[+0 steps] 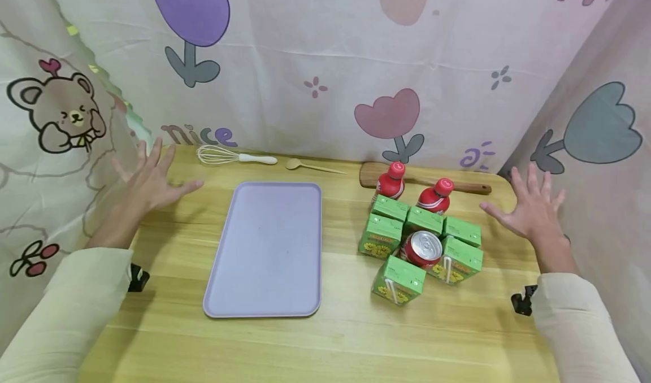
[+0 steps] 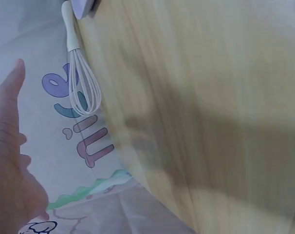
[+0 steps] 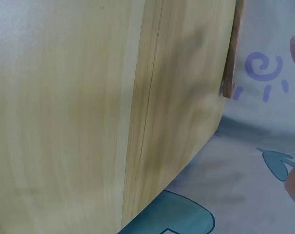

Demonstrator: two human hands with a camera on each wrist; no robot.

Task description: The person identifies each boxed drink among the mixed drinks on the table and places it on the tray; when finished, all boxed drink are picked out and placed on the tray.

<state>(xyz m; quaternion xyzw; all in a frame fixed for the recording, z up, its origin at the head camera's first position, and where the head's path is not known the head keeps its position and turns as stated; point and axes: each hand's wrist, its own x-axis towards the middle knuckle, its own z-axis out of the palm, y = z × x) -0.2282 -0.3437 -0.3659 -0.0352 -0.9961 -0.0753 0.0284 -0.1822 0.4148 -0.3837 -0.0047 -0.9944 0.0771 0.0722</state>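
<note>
My left hand [image 1: 152, 182] is spread above the table's left side and holds nothing. Closest to it are the whisk [image 1: 224, 156] with a white handle and the lilac rectangular tray [image 1: 269, 247]. In the left wrist view the whisk [image 2: 79, 63] lies beyond the hand [image 2: 11, 161]. Spread over the table's right edge, my right hand [image 1: 534, 210] is likewise without anything in it. To its left stand several green juice boxes [image 1: 399, 281] grouped around a red soda can [image 1: 425, 248], with two red-capped bottles [image 1: 390, 181] behind them.
Along the back edge lie a small wooden spoon [image 1: 310, 166] and a wooden spatula [image 1: 458, 187], partly hidden by the bottles. Printed curtains [image 1: 305, 49] hang behind and at both sides of the wooden table [image 1: 346, 343].
</note>
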